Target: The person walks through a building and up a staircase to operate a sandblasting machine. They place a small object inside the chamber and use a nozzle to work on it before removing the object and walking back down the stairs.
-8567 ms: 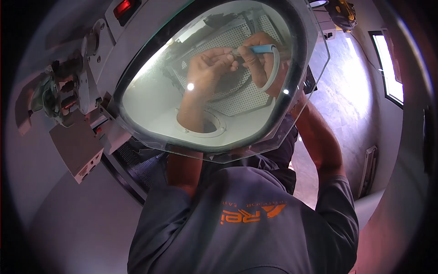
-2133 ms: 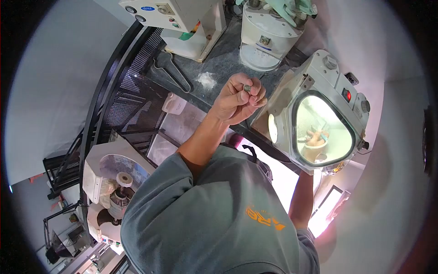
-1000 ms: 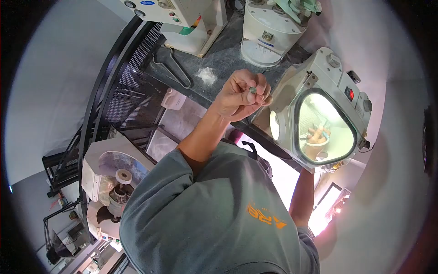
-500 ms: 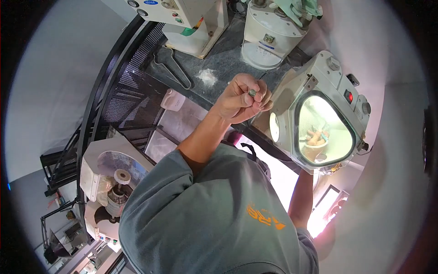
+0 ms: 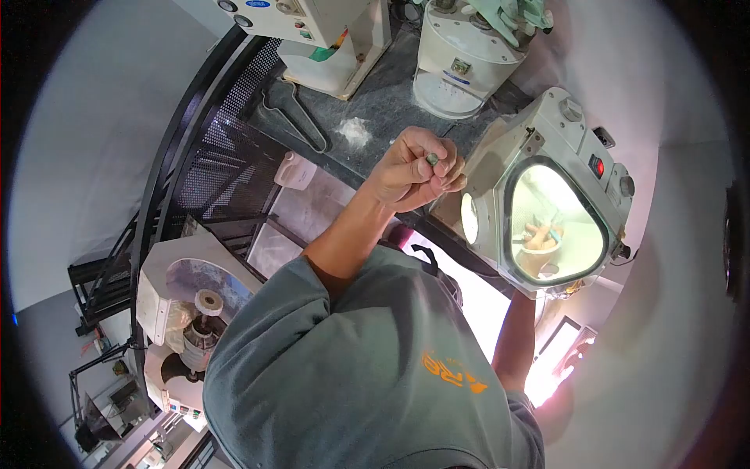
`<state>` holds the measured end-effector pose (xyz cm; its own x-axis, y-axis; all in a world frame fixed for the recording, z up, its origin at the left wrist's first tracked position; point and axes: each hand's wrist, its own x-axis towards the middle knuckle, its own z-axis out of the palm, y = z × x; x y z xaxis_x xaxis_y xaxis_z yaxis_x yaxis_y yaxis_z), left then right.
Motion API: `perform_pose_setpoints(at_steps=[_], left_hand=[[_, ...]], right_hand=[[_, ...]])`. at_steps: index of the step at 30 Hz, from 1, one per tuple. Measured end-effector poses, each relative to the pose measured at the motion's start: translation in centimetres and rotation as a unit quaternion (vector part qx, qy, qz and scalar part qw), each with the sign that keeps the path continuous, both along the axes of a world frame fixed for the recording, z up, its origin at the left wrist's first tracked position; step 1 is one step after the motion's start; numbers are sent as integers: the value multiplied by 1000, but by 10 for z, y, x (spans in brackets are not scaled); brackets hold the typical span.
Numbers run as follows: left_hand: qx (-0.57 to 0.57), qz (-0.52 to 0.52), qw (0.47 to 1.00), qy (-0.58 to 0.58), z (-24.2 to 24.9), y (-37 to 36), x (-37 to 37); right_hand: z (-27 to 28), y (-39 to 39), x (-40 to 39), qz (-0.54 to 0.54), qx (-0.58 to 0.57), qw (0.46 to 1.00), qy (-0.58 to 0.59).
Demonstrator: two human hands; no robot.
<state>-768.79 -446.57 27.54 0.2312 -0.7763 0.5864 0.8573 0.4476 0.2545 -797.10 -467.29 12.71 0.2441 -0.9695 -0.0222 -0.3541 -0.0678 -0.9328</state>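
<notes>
My left hand point(image 5: 418, 170) is raised in front of my chest, its fingers pinching a small, rounded grey-green piece point(image 5: 432, 159) too small to name further. My right arm point(image 5: 516, 336) reaches from below into a white blasting cabinet point(image 5: 508, 187). Through its lit, rounded-triangle window, my right hand point(image 5: 537, 237) shows with bent fingers above a pale cuff-like ring point(image 5: 539, 258). A thin teal-tipped item point(image 5: 556, 232) is at its fingertips; glare and glass blur what it grips.
Behind my left hand, a dark worktop point(image 5: 328, 117) carries metal tongs point(image 5: 301, 121), white powder point(image 5: 355, 133) and a round white machine point(image 5: 461, 66) with green gloves point(image 5: 512, 17) on top. A polishing machine point(image 5: 195, 289) stands at left. A red switch point(image 5: 597, 166) glows on the cabinet.
Inside the cabinet, the fingers of my right hand have shifted slightly. The small piece in my left hand looks turned a little; the left hand stays in place.
</notes>
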Motion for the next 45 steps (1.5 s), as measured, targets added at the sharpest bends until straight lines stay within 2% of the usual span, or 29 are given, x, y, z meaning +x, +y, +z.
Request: perform_pose_setpoints(at_steps=[7,11,12,15,16,17,19,22,23,25,28,31,32,35,36,37,39,40,41,43,44,45], left_hand=[[4,-5,1000,0,-1,-1,1],[14,-1,1000,4,-1,-1,0],[16,0,1000,5,-1,-1,-1],[13,-3,1000,3,-3,-3,0],[11,-5,1000,1,-3,-3,0],[25,8,1000,0,-3,-2,0],[53,25,998,-1,-1,-1,-4],[216,101,955,-176,-20,11,1],[292,106,923,-229,-25,13,1],[427,118,829,-343,-34,22,-9],[498,74,803,-318,-75,22,-30],[544,71,766,-334,-106,11,-52],[562,59,757,-328,-108,5,-61],[511,81,778,-357,-125,-22,-78],[451,174,688,-542,-120,-30,-80],[448,154,683,-556,-111,-41,-83],[442,122,673,-580,-105,-58,-91],[463,81,703,-534,-110,-62,-95],[483,41,728,-485,-116,-66,-98],[513,15,657,-552,-112,-76,-100],[546,-6,667,-507,-109,-84,-108],[528,6,682,-506,-110,-93,-115]], right_hand=[[25,9,7,-8,13,998,67],[26,10,9,-12,2,998,58],[8,2,2,10,-42,999,6],[4,1,1,16,-58,998,-7],[15,4,4,-5,-6,999,37],[21,8,8,-10,-1,999,35],[-7,-5,0,-11,-12,1000,-21],[-3,-2,-5,0,3,1000,-4],[5,3,4,-27,-46,998,-25],[-21,-6,-4,-29,-65,996,-51],[-10,-7,-9,0,-30,1000,6],[-11,-6,-4,-16,-99,994,-34],[-5,-3,-3,-22,-78,996,-43],[10,0,0,-33,-38,996,-76],[1,-4,-4,-20,-43,997,-65],[-7,-7,-9,-5,-48,997,-53],[3,-3,-5,-37,-18,993,-109],[5,-3,-5,-48,-5,989,-137],[1,-4,-10,-43,8,992,-118],[6,-2,-5,-68,-65,985,-142],[10,-1,-6,-60,-52,984,-156],[13,-1,-8,-53,-42,983,-171]])
